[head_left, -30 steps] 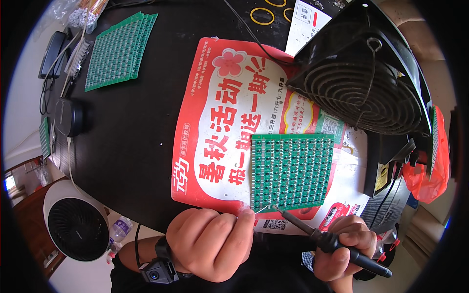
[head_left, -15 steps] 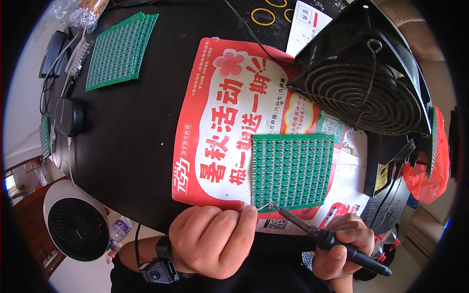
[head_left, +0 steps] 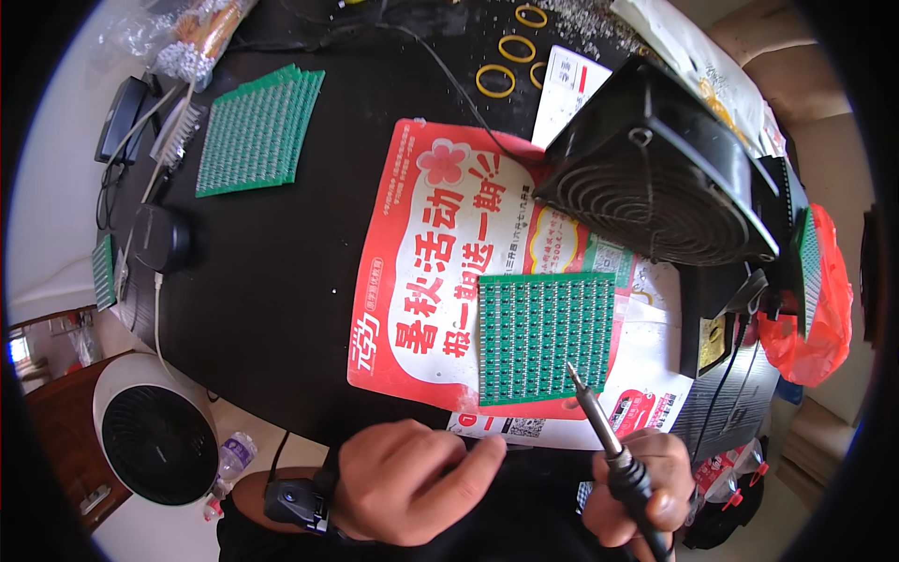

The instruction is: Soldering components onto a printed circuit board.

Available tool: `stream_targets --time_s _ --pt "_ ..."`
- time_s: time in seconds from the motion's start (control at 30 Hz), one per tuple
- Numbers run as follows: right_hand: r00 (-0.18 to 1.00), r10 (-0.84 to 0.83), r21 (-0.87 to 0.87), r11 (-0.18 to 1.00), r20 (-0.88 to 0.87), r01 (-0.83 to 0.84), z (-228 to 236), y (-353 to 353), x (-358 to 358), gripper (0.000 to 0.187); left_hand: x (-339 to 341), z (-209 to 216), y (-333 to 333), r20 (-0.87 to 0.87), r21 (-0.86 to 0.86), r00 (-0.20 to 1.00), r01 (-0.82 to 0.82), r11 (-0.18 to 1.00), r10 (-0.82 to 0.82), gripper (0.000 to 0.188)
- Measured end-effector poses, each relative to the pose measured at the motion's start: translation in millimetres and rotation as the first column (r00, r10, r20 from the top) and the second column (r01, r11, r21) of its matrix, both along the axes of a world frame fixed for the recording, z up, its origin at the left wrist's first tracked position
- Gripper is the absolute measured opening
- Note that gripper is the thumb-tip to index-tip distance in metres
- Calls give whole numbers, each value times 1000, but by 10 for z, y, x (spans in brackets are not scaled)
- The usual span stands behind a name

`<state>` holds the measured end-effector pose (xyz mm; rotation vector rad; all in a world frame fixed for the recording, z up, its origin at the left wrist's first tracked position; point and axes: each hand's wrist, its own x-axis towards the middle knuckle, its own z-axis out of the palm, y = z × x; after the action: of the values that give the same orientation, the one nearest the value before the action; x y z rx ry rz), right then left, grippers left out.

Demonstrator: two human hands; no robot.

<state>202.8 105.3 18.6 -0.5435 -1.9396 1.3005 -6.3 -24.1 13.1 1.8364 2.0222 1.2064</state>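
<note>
In my right hand (head_left: 646, 482) is a soldering iron (head_left: 599, 417) with a dark handle, its metal tip pointing up over the lower right part of a green circuit board panel (head_left: 543, 337). Whether the tip touches the panel, I cannot tell. Rows of small dark parts cover the panel, which lies on a red and white printed sheet (head_left: 375, 351). Below the panel, at the table's front edge, my left hand (head_left: 417, 478) is closed with its index finger reaching right. Its thumb is hidden, and anything it pinches does not show.
A black fan (head_left: 646, 178) with a round grille stands right of the sheet. Several green panels (head_left: 257, 131) are stacked at the back left. Yellow rings (head_left: 494, 81) lie at the back. A round black device (head_left: 159, 236) with a cable sits left, and a white fan (head_left: 154, 431) stands below.
My left hand has drawn back from the panel's lower edge, and the thin wire in its fingertips no longer shows. The iron's tip has moved right and up over the panel. The view has shifted.
</note>
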Motion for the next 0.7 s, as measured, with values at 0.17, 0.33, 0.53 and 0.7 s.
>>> stream_targets --time_s 0.17,0.33,0.53,0.7 --pt "951 281 219 927 131 -304 163 50 -191 57 181 246 5 153 -18 988 -4 1000 7 28" --pt "872 489 43 872 -17 -488 167 5 -275 51 211 346 -57 523 -5 852 27 1000 -20 14" --pt "872 490 92 869 -27 -486 148 -103 -285 46 182 412 -152 664 -61 745 138 989 -63 20" --pt "867 499 2 867 -6 -499 164 -53 -258 41 189 367 -198 708 -145 705 213 966 -49 18"
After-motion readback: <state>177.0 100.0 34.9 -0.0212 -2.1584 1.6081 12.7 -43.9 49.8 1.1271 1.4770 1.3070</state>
